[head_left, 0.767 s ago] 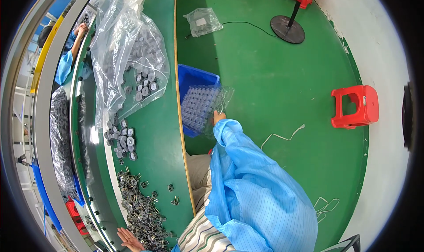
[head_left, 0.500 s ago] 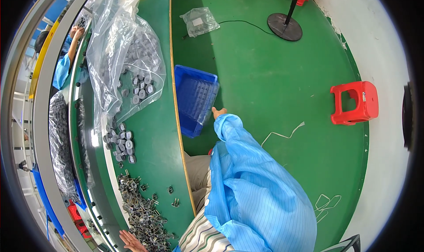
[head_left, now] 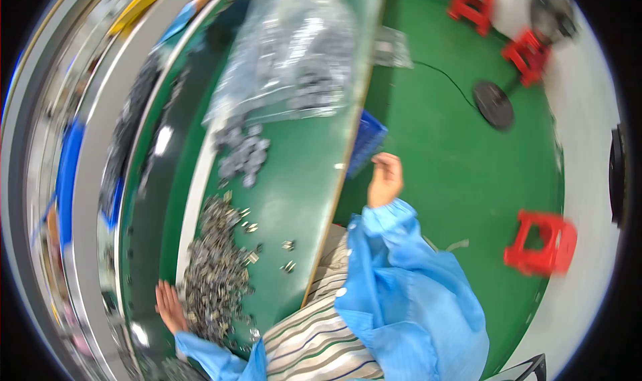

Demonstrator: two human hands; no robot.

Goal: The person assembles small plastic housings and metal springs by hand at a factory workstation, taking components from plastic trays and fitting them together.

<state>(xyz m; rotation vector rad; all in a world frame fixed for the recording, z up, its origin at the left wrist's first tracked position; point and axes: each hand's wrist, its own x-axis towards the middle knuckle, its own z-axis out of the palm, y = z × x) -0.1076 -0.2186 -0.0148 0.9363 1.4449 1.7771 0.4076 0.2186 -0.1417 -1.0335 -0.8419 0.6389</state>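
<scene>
The right hand [head_left: 386,179] hangs over the green floor [head_left: 455,180], just off the edge of the green worktable [head_left: 301,180] and close beside a blue plastic crate [head_left: 366,140] that shows from under that edge. Its fingers [head_left: 384,162] curl loosely inward, partly closed, and nothing shows between them; it looks empty, though motion blur softens the fingertips. It does not touch the crate; a narrow gap of floor lies between them. The blue sleeve [head_left: 408,281] of a loose smock covers the arm down to the wrist.

The left hand [head_left: 170,305] lies flat at the near left corner of the table, fingers spread apart and open, its palm down against the left edge of a heap of small metal clips [head_left: 214,274]. It touches the heap but grips none of the pieces. A few loose clips [head_left: 287,246] lie scattered to the right of the heap, apart from both hands.

Farther up the table sits a cluster of small grey round parts [head_left: 244,157], and beyond it a large clear plastic bag [head_left: 294,53] of more parts, crumpled and glossy. On the floor stand a red stool [head_left: 538,244] to the right and a black round stand base [head_left: 493,105] with a cable
</scene>
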